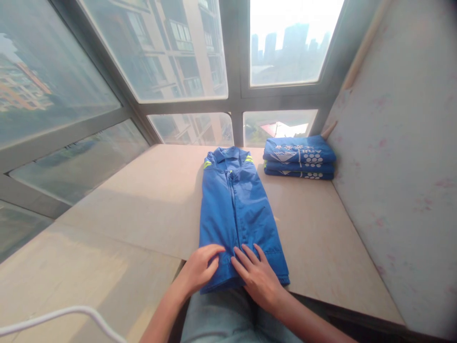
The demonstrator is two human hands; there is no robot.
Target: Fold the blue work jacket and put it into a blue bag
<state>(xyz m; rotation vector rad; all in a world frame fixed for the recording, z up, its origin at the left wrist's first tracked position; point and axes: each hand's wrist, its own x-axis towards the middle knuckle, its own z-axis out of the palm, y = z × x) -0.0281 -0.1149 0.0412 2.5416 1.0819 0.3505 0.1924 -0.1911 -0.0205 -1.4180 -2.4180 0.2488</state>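
Note:
A blue jacket (221,205) lies front up in a long narrow shape, its collar toward the window and its hem toward me. Bright yellow-green stripes mark both shoulders, and a front opening runs down its middle. My left hand (202,267) rests at the lower left of the jacket, fingers bent, with a gap between thumb and forefinger; its other fingers are partly hidden. Flat on the cloth near the hem, right of the front opening, lies my right hand (257,276) with its fingers spread. Neither hand visibly grips the fabric.
Folded blue garments (300,155) with white print are stacked at the back right, beside the patterned wall (403,166). The pale tabletop (143,190) meets windows at the back and left. A white cable (71,310) crosses the lower left corner.

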